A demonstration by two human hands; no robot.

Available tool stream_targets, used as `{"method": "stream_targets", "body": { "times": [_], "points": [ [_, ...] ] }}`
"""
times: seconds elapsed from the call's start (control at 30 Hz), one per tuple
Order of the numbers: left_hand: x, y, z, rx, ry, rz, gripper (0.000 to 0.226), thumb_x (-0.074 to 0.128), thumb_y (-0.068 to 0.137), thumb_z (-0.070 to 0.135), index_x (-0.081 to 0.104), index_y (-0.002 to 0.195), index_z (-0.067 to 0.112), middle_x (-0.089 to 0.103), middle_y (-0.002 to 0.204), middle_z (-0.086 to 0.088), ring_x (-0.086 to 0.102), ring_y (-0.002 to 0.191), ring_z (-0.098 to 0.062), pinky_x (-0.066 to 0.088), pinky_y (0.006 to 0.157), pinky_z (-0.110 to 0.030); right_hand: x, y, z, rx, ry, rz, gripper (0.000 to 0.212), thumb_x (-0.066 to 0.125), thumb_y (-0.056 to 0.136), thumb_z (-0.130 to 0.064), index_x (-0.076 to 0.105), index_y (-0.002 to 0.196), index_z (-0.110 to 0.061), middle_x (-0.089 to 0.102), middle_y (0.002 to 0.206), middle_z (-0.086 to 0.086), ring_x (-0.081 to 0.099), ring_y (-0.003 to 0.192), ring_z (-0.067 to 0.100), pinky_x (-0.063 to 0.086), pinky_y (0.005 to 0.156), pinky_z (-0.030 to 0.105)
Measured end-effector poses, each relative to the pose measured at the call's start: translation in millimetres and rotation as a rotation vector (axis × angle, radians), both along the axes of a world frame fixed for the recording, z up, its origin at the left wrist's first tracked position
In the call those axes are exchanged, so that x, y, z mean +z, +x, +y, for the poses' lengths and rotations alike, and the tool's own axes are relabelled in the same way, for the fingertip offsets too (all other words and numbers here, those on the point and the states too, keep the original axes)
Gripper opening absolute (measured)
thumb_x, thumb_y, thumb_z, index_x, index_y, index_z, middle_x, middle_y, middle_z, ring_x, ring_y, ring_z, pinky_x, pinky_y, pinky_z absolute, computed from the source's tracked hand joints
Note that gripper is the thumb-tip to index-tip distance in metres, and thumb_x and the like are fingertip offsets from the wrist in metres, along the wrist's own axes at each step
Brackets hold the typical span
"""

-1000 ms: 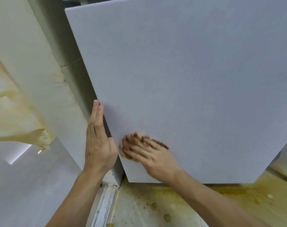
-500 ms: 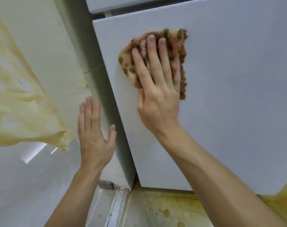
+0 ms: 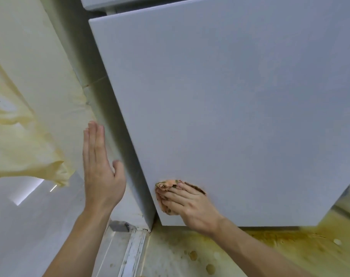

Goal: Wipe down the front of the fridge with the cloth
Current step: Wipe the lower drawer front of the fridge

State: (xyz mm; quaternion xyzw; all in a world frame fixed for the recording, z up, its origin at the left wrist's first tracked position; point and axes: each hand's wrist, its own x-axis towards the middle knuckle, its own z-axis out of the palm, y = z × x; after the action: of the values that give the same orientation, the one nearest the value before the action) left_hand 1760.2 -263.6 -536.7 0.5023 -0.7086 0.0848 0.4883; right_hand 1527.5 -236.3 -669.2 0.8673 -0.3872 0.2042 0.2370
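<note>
The fridge door (image 3: 240, 116) fills the centre and right of the frame — a flat, matte, pale grey-white panel with sharp square edges and a faintly grainy finish. Low on it, near its bottom left corner, the right hand (image 3: 190, 204) lies flat with fingers spread and extended, pressing the cloth (image 3: 167, 183) against the panel; the cloth is a small crumpled wad of soft orange-pink fabric with green and brown flecks, most of it hidden under the fingers, its frayed edge poking out above and to the left of them. At the lower left of centre the left hand (image 3: 100, 168) is upright and empty, fingers straight and together, thumb angled out, just beside the door's narrow side edge — whether it touches cannot be told. A creased, yellowish plastic sheet (image 3: 20, 136) hangs at the left. Along the bottom, the floor (image 3: 280, 246) is glossy and stained with yellow-brown blotches.
</note>
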Motion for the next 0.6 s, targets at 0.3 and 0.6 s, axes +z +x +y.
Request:
{"method": "stream_targets", "body": {
  "times": [0.3, 0.6],
  "points": [
    [10.7, -37.4, 13.6, 0.028, -0.044, -0.020, 0.081, 0.047, 0.091, 0.011, 0.017, 0.166, 0.013, 0.005, 0.176, -0.001, 0.000, 0.163, -0.021, -0.002, 0.132, -0.044, 40.9, -84.3, 33.5, -0.116, -0.137, -0.087, 0.063, 0.044, 0.097, -0.004, 0.046, 0.157, -0.023, 0.036, 0.167, -0.004, 0.031, 0.156, 0.013, 0.015, 0.131, 0.035],
    [11.6, -62.8, 13.8, -0.008, 0.009, 0.042, 0.082, 0.043, 0.093, 0.012, 0.009, 0.167, 0.016, 0.004, 0.176, 0.003, -0.001, 0.162, -0.013, 0.000, 0.132, -0.038, 123.8, -169.3, 51.4, -0.374, -0.367, -0.715, 0.077, 0.042, 0.087, -0.008, 0.028, 0.163, -0.013, 0.011, 0.174, 0.004, 0.009, 0.162, 0.027, 0.006, 0.131, 0.052]
  ]
}}
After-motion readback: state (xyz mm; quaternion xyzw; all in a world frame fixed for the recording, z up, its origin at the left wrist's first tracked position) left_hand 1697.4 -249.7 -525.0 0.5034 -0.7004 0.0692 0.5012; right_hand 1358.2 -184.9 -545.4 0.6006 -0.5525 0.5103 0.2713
